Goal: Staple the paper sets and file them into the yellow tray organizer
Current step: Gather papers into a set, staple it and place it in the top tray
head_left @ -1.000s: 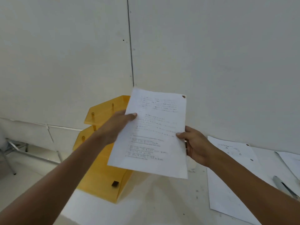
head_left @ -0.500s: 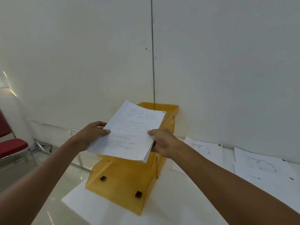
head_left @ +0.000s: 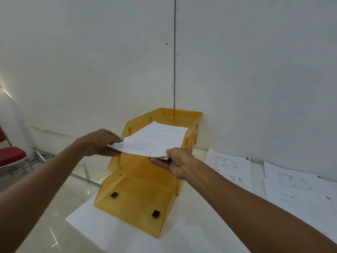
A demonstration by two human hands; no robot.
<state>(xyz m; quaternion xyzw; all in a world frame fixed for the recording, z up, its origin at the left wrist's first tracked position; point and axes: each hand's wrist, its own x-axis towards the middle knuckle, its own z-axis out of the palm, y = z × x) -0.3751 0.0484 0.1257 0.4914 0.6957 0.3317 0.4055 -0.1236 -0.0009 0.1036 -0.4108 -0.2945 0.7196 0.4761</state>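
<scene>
Both hands hold the work: the left hand (head_left: 102, 143) pinches the near-left edge of the white printed paper set (head_left: 156, 139), thumb on top and fingers beneath. The right hand (head_left: 177, 161) grips the near-right corner the same way. The set sits at centre frame, nearly flat. Its far end reaches over the top tier of the translucent yellow plastic tray organizer (head_left: 138, 203), and its near end projects toward the camera.

Step in hand, by judgement: filing, not stapling. The next move appears to call for sliding the set forward between the tier's side walls until it is fully seated. Both grips would then release without dragging the sheets back out.

The organizer stands on the white tabletop (head_left: 127, 240), back against the pale panelled wall (head_left: 91, 70). Loose printed sheets (head_left: 229, 167) lie on the table at right frame, well apart from the organizer. A red-seated metal chair (head_left: 11, 156) is cut off at the left edge.

Not verifiable:
- No staple can be made out, so whether the set is stapled cannot be told.
- Whether the far end touches the tier floor is unclear.
- The fingers under the paper are hidden.
- The middle tier is largely covered by paper and hands.
- The print is too small to read.
- No stapler is in view.
</scene>
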